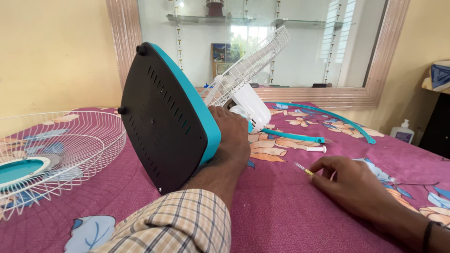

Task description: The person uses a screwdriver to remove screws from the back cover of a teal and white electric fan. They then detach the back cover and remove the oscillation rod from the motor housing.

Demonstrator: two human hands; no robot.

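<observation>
Fingers of the left hand [230, 136] wrap the neck of the tipped fan base [164, 117], clamped just right of its black underside. Right hand [351, 180] rests on the floral cloth [281, 206], fingertips curled together, touching a thin screwdriver [303, 169] lying just left of it.

A white wire fan grille [51, 154] lies left; a pump bottle [402, 131] stands right.
</observation>
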